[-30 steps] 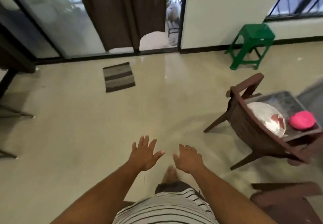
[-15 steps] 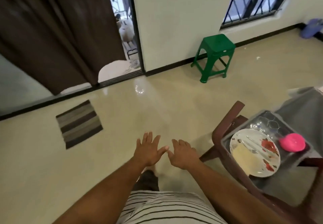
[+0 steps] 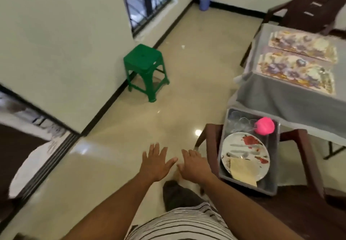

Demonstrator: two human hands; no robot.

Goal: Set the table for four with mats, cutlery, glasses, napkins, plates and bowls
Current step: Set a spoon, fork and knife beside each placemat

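Observation:
A grey tray (image 3: 273,185) sits on a brown chair (image 3: 303,157) at my right. In it lie a white plate (image 3: 245,155) with red flowers, cutlery on the plate, a cream napkin (image 3: 242,172), a pink bowl (image 3: 264,125) and clear glasses (image 3: 238,121). Two flowered mats (image 3: 295,71) lie on the grey-clothed table (image 3: 271,93) behind. My left hand (image 3: 155,162) and my right hand (image 3: 194,165) hover over the floor, fingers spread, holding nothing. The right hand is just left of the chair's arm.
A green plastic stool (image 3: 145,69) stands by the wall ahead. A second brown chair (image 3: 310,4) is at the table's far end. A blue bin (image 3: 205,0) sits in the corner. A doorway with a white mat (image 3: 31,166) is at the left.
My view has swung to the right: the table and its mats have come into sight and the tray is nearer. Both hands stay out in front, holding nothing.

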